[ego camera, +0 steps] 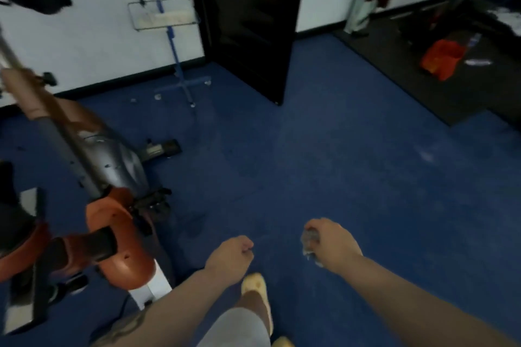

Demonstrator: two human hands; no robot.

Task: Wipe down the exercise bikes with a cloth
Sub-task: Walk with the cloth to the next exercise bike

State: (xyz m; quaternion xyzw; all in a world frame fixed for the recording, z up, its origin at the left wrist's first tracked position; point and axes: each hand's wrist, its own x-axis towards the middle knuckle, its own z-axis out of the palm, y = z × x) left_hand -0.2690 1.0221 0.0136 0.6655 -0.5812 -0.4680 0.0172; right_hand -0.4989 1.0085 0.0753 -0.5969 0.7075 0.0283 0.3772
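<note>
An orange, grey and black exercise bike point(112, 166) stands at the left on the blue carpet, with its pedal and orange housing nearest me. My right hand point(329, 239) grips a small bunched grey cloth point(308, 242) over bare carpet, well to the right of the bike. My left hand point(231, 256) is curled into a loose fist with nothing in it, just right of the bike's base. The whole picture is blurred by motion.
A black open door point(253, 22) stands at the back centre. A blue wheeled stand with a wire tray point(169, 36) is by the white wall. A dark mat point(423, 65) with an orange object point(442, 58) lies at the back right. My feet in yellow shoes point(255, 287) are below.
</note>
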